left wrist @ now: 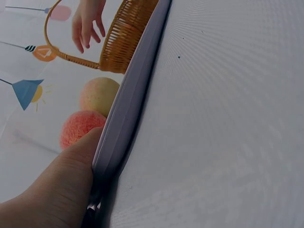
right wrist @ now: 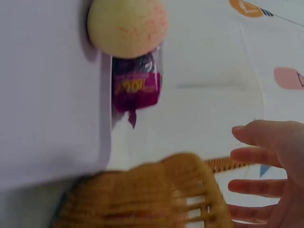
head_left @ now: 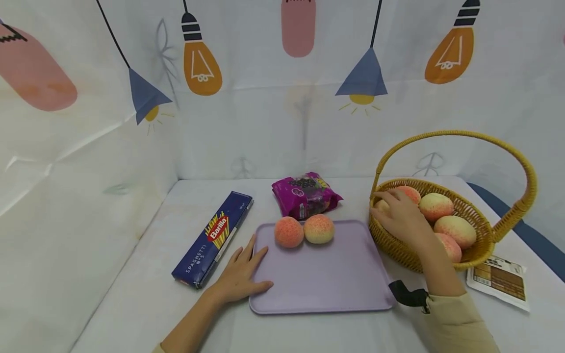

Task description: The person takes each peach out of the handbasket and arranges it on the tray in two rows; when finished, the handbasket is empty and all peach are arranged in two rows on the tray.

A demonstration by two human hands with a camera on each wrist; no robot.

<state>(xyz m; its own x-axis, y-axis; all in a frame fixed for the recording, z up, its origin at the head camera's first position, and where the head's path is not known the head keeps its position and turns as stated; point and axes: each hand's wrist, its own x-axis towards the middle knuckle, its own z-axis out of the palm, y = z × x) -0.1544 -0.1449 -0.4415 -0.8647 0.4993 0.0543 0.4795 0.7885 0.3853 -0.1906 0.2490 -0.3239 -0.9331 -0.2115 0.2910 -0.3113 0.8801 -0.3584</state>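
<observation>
My left hand [head_left: 238,277] rests on the left edge of a lilac tray [head_left: 331,279], fingers spread and thumb over the rim. At the tray's back edge sit two peaches side by side, a redder peach [head_left: 289,232] and a paler peach [head_left: 319,229]. My right hand [head_left: 403,215] reaches over the left side of a yellow wicker basket [head_left: 395,247], its fingers near a pale peach [head_left: 382,206] partly hidden behind them. In the right wrist view the fingers [right wrist: 259,187] are spread, with nothing between them. Several more peaches, one a yellow-red peach [head_left: 455,231], lie in the basket.
A blue spaghetti box [head_left: 213,240] lies left of the tray. Behind the tray is a purple snack bag [head_left: 306,195]. The basket's tall handle [head_left: 459,133] arches over it. A flat brown-and-white packet [head_left: 500,279] lies at the basket's right front.
</observation>
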